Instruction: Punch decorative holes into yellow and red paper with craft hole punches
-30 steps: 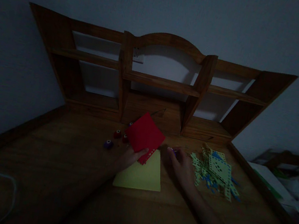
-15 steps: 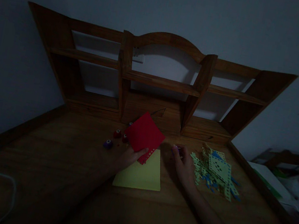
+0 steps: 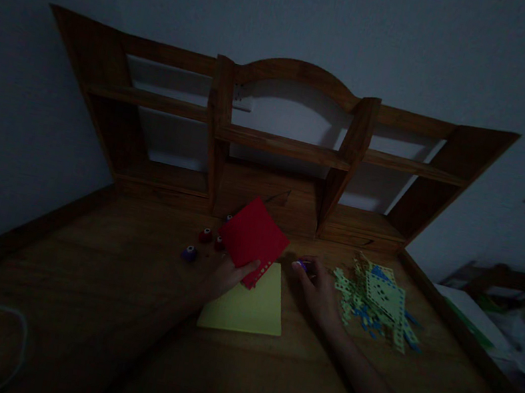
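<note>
My left hand (image 3: 226, 279) pinches the lower corner of a square sheet of red paper (image 3: 255, 232), tilted like a diamond. A row of small punched holes runs along the sheet's lower right edge. Below it a yellow sheet or pad (image 3: 247, 312) lies flat on the desk. To the right of the red paper, my right hand (image 3: 319, 294) is closed around a small purple craft punch (image 3: 301, 266), mostly hidden by the fingers. Left of the red paper stand a purple punch (image 3: 189, 253) and a red punch (image 3: 205, 235), with others partly covered by the sheet.
A pile of punched yellow-green and blue paper pieces (image 3: 381, 299) lies right of my right hand. A wooden shelf unit (image 3: 284, 146) stands along the back of the desk (image 3: 121, 307). A white cable (image 3: 23, 330) curves at the lower left.
My right hand has shifted slightly left with the purple punch, closer to the red paper. The left hand and the red sheet have hardly moved.
</note>
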A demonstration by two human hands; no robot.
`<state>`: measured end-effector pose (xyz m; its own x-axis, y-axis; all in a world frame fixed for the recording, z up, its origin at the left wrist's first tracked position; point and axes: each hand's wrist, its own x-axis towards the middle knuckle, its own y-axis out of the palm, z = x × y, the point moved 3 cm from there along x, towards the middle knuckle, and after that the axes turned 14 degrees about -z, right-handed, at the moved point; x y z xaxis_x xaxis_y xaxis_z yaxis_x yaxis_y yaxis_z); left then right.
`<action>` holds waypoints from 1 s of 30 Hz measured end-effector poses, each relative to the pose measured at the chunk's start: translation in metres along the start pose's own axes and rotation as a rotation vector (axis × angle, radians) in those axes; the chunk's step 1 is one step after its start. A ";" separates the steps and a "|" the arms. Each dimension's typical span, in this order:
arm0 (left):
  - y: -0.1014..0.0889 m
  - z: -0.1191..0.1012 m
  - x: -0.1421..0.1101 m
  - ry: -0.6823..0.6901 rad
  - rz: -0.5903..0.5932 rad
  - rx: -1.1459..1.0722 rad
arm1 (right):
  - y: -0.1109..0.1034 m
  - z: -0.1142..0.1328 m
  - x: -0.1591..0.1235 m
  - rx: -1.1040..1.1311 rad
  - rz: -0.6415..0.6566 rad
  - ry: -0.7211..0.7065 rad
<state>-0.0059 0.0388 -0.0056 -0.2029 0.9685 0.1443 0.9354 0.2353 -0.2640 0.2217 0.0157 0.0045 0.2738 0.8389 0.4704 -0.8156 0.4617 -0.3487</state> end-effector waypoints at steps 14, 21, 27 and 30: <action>-0.001 -0.005 0.000 0.029 -0.018 0.005 | 0.007 -0.021 0.002 0.288 0.046 0.365; 0.002 0.006 0.002 0.019 0.007 0.000 | 0.005 -0.032 0.008 0.631 0.080 0.627; 0.002 0.003 0.001 0.016 -0.012 -0.017 | 0.002 -0.027 0.009 0.479 0.006 0.485; 0.001 0.000 0.001 0.031 -0.005 -0.015 | -0.003 -0.021 0.011 0.215 -0.106 0.278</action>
<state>-0.0049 0.0399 -0.0060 -0.1991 0.9642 0.1750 0.9386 0.2390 -0.2489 0.2376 0.0299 -0.0061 0.4670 0.8493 0.2461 -0.8555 0.5044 -0.1175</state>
